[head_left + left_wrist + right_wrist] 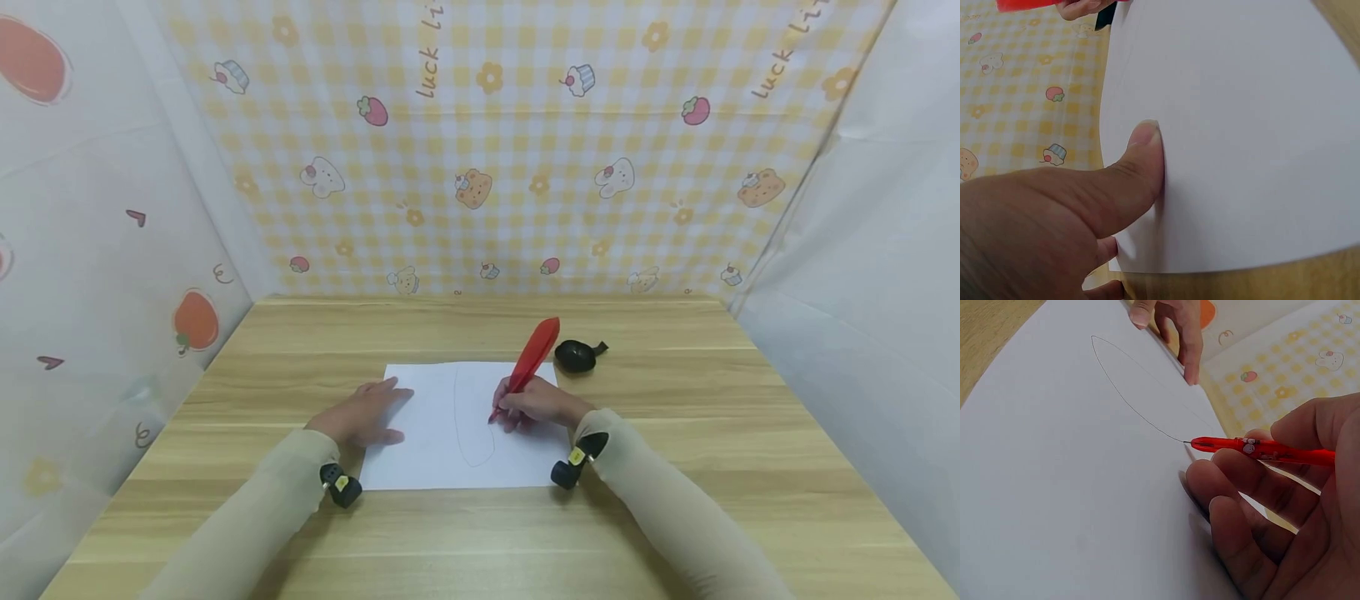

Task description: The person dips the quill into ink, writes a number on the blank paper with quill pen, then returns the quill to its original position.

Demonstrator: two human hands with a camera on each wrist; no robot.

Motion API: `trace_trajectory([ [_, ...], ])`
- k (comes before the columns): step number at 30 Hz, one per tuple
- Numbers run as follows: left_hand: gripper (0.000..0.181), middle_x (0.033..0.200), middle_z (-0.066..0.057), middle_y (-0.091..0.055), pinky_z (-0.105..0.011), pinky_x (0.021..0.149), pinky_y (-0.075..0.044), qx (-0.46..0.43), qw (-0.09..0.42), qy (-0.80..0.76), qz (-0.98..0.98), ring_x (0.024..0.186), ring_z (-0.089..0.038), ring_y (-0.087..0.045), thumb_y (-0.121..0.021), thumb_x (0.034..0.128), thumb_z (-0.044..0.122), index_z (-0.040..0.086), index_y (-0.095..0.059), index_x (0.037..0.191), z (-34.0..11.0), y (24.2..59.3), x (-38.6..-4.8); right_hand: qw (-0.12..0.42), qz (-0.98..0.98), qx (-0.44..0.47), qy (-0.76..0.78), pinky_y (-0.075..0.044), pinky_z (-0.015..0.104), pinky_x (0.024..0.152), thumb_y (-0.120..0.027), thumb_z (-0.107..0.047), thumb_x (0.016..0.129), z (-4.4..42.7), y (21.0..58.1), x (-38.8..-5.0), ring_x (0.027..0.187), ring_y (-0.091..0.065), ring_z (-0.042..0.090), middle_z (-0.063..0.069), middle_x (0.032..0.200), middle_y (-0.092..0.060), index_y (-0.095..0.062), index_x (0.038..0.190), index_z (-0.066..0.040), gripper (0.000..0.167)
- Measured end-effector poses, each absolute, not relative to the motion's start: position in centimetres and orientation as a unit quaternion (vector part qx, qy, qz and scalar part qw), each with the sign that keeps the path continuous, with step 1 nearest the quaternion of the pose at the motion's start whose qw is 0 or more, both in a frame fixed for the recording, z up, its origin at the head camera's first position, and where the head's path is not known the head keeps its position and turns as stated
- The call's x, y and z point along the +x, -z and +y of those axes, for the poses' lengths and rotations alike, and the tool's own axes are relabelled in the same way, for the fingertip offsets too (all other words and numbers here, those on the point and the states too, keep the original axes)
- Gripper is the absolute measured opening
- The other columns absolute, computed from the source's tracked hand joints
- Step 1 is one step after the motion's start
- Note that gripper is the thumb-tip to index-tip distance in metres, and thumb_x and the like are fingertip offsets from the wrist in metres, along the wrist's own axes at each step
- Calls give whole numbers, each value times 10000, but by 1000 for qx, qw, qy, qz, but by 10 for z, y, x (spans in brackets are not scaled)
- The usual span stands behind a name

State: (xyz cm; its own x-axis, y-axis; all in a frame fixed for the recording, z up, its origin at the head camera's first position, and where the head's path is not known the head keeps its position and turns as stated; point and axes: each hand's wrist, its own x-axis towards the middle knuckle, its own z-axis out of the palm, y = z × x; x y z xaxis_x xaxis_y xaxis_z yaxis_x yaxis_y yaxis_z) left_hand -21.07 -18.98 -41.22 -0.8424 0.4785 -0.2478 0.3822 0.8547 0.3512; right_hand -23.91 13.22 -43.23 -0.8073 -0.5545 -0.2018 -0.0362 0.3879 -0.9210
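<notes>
A sheet of white paper [420, 433] lies on the wooden table, carrying a thin drawn line that curves like a long U. My right hand [534, 402] pinches a red feather pen [534, 354] between thumb and fingers. In the right wrist view the tip of the pen [1210, 444] meets the end of the drawn line [1124, 399]. My left hand [363, 414] rests on the left part of the sheet with its fingers spread. Its thumb [1141, 156] presses on the paper in the left wrist view, where the other fingers are mostly hidden.
Behind the paper's right corner sits a small black rounded object [576, 357] with a short tail. Wooden tabletop [465, 542] surrounds the sheet. A yellow checked cloth [510, 150] hangs at the back, and white printed sheets flank both sides. Each wrist wears a small black camera.
</notes>
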Motion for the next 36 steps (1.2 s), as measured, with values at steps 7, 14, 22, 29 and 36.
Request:
trace_trajectory([
  [7, 705, 1541, -275, -223, -635, 1094, -207, 227, 165, -147, 948, 1387, -499, -200, -714, 876, 291, 58, -403, 1465, -190, 410, -210, 245, 792, -177, 531, -517, 268, 584, -545, -98, 940, 127, 430, -239, 690, -676, 206, 98, 860, -708, -636, 960, -27, 117],
  [14, 710, 1545, -269, -219, -644, 1090, -204, 224, 167, -147, 949, 1390, -500, -191, -714, 876, 300, 66, -400, 1468, -190, 409, -209, 240, 795, -163, 532, -513, 270, 574, -541, -106, 942, 122, 432, -241, 688, -680, 217, 96, 852, -707, -635, 963, -35, 119],
  [22, 714, 1553, -256, -210, -644, 1094, -193, 226, 162, -150, 949, 1397, -496, -174, -712, 878, 302, 75, -395, 1475, -191, 411, -211, 231, 796, -152, 538, -538, 292, 599, -543, -107, 941, 117, 435, -247, 681, -673, 218, 91, 870, -712, -632, 965, -33, 118],
  [29, 718, 1556, -253, -208, -649, 1090, -195, 226, 165, -147, 949, 1397, -499, -171, -710, 880, 311, 77, -389, 1478, -191, 413, -212, 230, 795, -138, 544, -552, 305, 638, -551, -113, 943, 112, 436, -247, 685, -675, 226, 93, 879, -717, -636, 968, -34, 119],
  [36, 719, 1563, -236, -207, -645, 1089, -206, 216, 169, -150, 950, 1403, -486, -172, -714, 878, 305, 89, -388, 1482, -190, 415, -211, 227, 794, -145, 545, -552, 306, 628, -553, -114, 945, 106, 437, -246, 676, -669, 222, 94, 864, -712, -634, 965, -31, 119],
])
